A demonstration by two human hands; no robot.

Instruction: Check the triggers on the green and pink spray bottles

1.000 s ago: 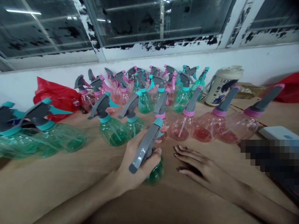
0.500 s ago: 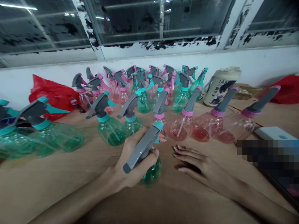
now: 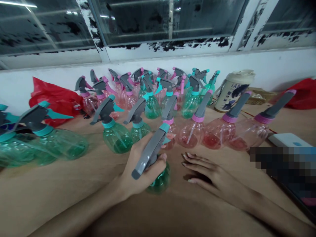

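Under L hand [image 3: 134, 187], green btl [image 3: 161, 180] half-hidden.

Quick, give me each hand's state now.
Left hand: closed around a green see-through plastic spray bottle with a grey trigger.
Right hand: open, flat on the brown table, holding nothing.

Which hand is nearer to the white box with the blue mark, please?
Right. The right hand lies flat on the table, left of the white box; the left hand, wrapped round a green spray bottle, sits farther left.
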